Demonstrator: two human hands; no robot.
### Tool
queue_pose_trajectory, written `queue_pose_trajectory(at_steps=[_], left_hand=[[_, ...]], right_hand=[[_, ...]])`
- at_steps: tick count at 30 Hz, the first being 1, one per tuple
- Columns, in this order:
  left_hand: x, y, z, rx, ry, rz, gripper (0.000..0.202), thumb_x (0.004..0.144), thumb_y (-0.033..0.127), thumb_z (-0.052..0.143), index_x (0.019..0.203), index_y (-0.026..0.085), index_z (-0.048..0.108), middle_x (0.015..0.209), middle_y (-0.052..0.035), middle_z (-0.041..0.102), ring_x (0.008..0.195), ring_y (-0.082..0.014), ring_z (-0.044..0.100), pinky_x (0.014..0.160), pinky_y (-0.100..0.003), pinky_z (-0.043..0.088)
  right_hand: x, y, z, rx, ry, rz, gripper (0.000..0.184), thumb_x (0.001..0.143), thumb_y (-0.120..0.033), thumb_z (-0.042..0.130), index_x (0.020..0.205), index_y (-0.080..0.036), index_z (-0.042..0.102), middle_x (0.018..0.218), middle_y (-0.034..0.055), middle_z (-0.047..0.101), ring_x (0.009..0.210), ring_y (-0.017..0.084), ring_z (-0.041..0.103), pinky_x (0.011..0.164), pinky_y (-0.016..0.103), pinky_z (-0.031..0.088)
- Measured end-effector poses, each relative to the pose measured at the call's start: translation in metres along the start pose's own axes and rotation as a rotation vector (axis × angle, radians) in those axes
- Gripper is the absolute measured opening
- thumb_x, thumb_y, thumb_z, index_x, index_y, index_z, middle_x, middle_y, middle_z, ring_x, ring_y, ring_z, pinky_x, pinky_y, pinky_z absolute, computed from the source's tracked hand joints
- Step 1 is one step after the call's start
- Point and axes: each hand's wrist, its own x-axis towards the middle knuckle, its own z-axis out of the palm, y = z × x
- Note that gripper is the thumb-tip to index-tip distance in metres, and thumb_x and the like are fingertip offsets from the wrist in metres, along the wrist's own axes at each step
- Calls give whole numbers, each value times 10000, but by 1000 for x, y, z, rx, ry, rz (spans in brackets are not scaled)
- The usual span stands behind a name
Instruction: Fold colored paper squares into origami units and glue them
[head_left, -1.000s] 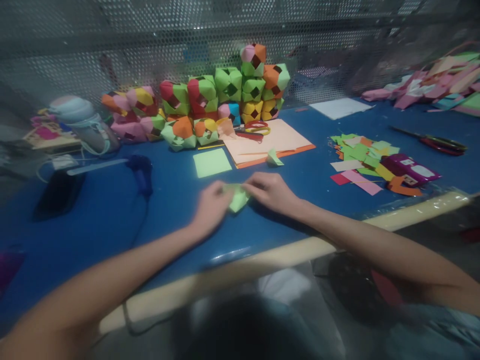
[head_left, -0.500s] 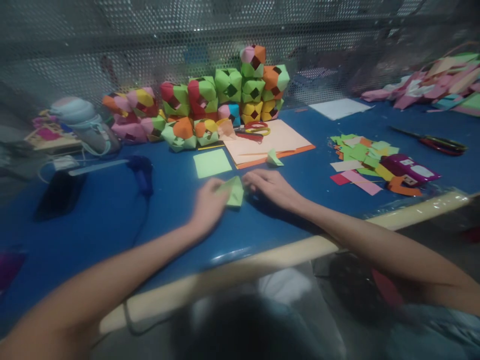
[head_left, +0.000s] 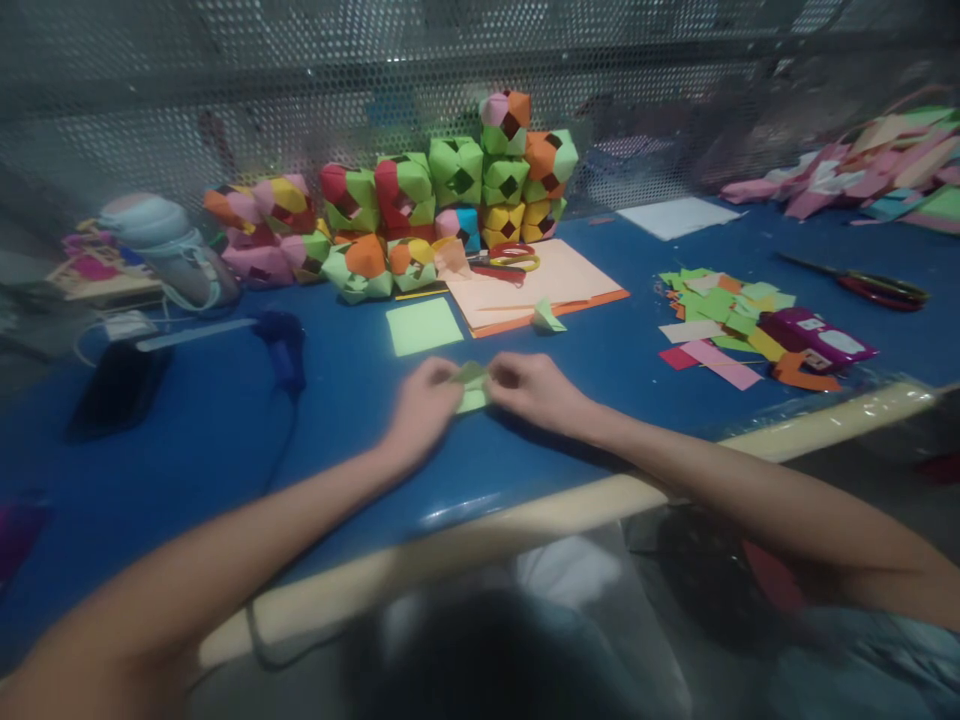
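Observation:
Between my two hands is a small piece of folded light green paper (head_left: 472,399), just above the blue table. My left hand (head_left: 425,402) pinches its left edge, fingers closed. At its right edge my right hand (head_left: 536,388) pinches it too, thumb and fingers together. The fingers cover both ends of the paper. Beyond the hands lies a flat light green square sheet (head_left: 424,327). A small folded green paper piece (head_left: 549,316) sits at the front edge of a stack of peach and orange sheets (head_left: 577,270).
Several coloured paper cubes (head_left: 456,172) stand stacked at the back. Scissors (head_left: 517,261) rest on the peach stack. A blue glue gun (head_left: 281,345), phone (head_left: 120,388) and bottle (head_left: 169,250) are left. Paper scraps (head_left: 731,308), a purple packet (head_left: 817,338) and another tool (head_left: 862,282) lie right.
My right hand has moved slightly left and now grips the paper's right side. The green paper, more upright and pointed before, now looks lower and folded flatter between both hands.

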Motion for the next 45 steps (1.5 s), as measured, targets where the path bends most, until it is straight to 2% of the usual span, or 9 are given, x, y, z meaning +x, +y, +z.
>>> queue_pose_trajectory(at_steps=[5, 10, 16, 23, 28, 34, 45], left_hand=[[-1, 1, -1, -50, -78, -15, 192, 702, 302, 590, 809, 148, 632, 807, -22, 638, 706, -129, 519, 645, -237, 396], [-2, 2, -1, 11, -112, 9, 330, 765, 435, 555, 846, 142, 683, 831, -34, 665, 717, -140, 523, 647, -245, 390], [-2, 0, -2, 61, -90, 24, 334, 755, 440, 571, 836, 142, 698, 810, -26, 670, 719, -148, 529, 658, -253, 396], [-3, -1, -2, -41, -127, 15, 359, 771, 447, 557, 933, 159, 696, 855, -33, 679, 734, -150, 543, 664, -249, 411], [-6, 4, -2, 55, -73, 45, 346, 783, 444, 535, 833, 145, 703, 795, -39, 675, 731, -165, 532, 666, -268, 407], [-7, 5, -2, 93, -67, 79, 300, 775, 397, 559, 852, 156, 720, 832, -37, 693, 740, -161, 554, 692, -267, 413], [-6, 3, -2, 74, -100, 53, 287, 758, 402, 594, 865, 175, 733, 872, -42, 716, 793, -183, 588, 743, -291, 432]], right_hand=[[1, 2, -1, 4, 4, 6, 43, 704, -158, 515, 661, -157, 520, 583, -34, 524, 540, 80, 433, 526, 207, 327], [0, -1, -1, -17, -3, -24, 55, 730, -158, 502, 678, -155, 521, 606, -26, 529, 554, 85, 442, 542, 212, 334], [-2, -2, 0, 26, 6, -65, 236, 872, -320, 448, 773, -147, 575, 723, 26, 602, 648, 114, 511, 595, 230, 384], [1, 4, 3, 61, 122, -100, 154, 836, -224, 493, 732, -150, 579, 687, 8, 601, 619, 103, 500, 592, 227, 386], [0, 3, 2, 98, 119, -107, 148, 841, -228, 512, 769, -143, 609, 729, 18, 621, 654, 107, 531, 619, 232, 407], [0, 2, 1, 106, 113, -158, 169, 864, -231, 506, 821, -144, 644, 794, 38, 637, 739, 121, 564, 691, 252, 430], [-1, 3, 0, 150, 151, -135, 167, 812, -246, 571, 693, -153, 641, 680, 11, 627, 630, 106, 541, 602, 242, 423]])
